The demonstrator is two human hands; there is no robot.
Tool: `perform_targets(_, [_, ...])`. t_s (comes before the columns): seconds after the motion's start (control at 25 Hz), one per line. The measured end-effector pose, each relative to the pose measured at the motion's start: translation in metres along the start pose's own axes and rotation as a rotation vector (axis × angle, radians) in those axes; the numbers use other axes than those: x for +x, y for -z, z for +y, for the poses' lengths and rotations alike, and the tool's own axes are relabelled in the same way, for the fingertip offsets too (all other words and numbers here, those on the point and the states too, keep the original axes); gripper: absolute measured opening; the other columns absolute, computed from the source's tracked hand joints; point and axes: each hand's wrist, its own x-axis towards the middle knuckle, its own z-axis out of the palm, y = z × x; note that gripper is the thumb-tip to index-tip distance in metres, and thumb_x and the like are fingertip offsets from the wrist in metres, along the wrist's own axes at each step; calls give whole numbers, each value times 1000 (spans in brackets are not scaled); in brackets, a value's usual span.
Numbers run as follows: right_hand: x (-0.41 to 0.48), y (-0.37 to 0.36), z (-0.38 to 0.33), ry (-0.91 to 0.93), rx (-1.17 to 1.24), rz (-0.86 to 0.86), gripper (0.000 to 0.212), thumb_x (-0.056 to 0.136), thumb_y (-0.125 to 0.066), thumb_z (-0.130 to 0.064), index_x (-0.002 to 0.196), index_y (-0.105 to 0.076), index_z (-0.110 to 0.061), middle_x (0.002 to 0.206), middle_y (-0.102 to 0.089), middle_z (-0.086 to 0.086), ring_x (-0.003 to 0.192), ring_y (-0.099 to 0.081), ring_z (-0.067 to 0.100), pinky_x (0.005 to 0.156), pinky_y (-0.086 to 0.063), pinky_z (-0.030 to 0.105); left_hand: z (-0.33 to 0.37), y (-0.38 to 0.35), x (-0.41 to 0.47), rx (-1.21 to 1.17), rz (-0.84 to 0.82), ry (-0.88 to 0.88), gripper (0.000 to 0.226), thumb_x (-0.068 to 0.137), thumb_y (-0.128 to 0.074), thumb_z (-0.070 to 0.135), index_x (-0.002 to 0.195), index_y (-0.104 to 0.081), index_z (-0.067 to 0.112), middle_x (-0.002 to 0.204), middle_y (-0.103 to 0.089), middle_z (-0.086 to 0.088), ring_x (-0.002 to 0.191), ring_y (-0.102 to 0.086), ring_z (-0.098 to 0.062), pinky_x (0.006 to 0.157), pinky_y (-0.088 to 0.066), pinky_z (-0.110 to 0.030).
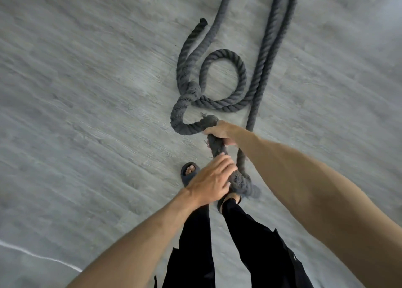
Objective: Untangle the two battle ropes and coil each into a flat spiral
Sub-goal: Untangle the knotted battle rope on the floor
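A pale grey wood-plank floor [87, 91] carries thick dark grey twisted battle ropes [269, 37], which run in from the top edge, curl into a loop [239, 70] and cross at a floor knot [192, 89]. A frayed stretch rises into the right hand [219, 133], clenched round it. Just below, the left hand [208, 183] lies over that stretch beside a lifted knot [239, 182]; whether it grips, I cannot tell.

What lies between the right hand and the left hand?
Head view: a frayed stretch of battle rope runs from the right hand to the left hand.
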Motion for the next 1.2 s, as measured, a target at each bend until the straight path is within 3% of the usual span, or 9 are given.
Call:
perform_targets(0.08, [-5,15,10,1,-330,87,65,96,-66,-23,145,-33,5,133,-56,19,118,-58,36,102,-50,48,-27,20,-14,53,148,69,30,85,-63,5,114,-61,5,115,-57,-8,115,-50,-23,106,-41,-43])
perform_targets(0.2, [-21,17,41,69,-511,113,86,99,-62,-30,157,-6,0,149,-43,18,129,-47,36,99,-43,41,-81,55,-3,108,287,455,38,84,-67,11,120,-55,6,117,-55,-14,111,-51,-29,91,-48,-52])
perform_targets(0.36, [-40,0,68,272,-644,79,81,102,-55,-27,156,0,-3,99,-57,7,82,-56,20,67,-48,29,-113,78,67,-527,224,1291,96,79,-77,49,147,-22,11,152,-29,-20,135,-39,-38,103,-41,-50])
perform_targets(0.48, [-58,-4,79,406,-753,74,69,103,-54,-28,150,-10,-2,79,-46,1,64,-44,12,51,-40,26,-114,66,110,-382,179,1245,91,79,-80,41,145,-25,12,148,-39,-17,132,-45,-39,102,-43,-49])
perform_targets(0.6, [-65,-6,101,485,-771,42,43,102,-55,-27,127,-25,-9,79,-48,5,63,-44,15,58,-48,37,-131,51,129,-311,128,1281,93,78,-82,35,146,-24,10,147,-42,-18,131,-46,-39,107,-39,-49])
perform_targets(0.76, [-58,-11,125,458,-759,45,44,101,-57,-29,124,-25,-10,78,-48,5,68,-48,19,64,-50,44,-174,31,115,-509,-41,1350,85,77,-81,42,140,-42,0,141,-53,-16,127,-52,-35,111,-38,-45])
perform_targets(0.96, [-15,-11,141,105,-737,54,67,94,-62,-38,144,-33,-4,135,-56,13,122,-56,33,102,-48,49,-165,28,59,-827,-65,1100,31,75,-83,35,94,-69,14,98,-73,-7,94,-70,-25,90,-57,-42])
perform_targets(1.08, [12,-31,98,120,-308,366,22,96,-49,-18,107,-60,-2,107,-63,13,104,-60,30,89,-50,43,-162,45,19,-920,-147,925,28,68,-86,35,86,-73,18,89,-76,-4,87,-72,-23,89,-57,-44])
perform_targets(1.2, [39,-41,33,85,488,438,44,89,-58,-51,109,-60,-12,100,-68,8,98,-66,30,89,-51,44,-171,76,-14,-1069,-360,733,30,71,-85,28,98,-75,17,100,-76,-8,94,-71,-23,98,-52,-44])
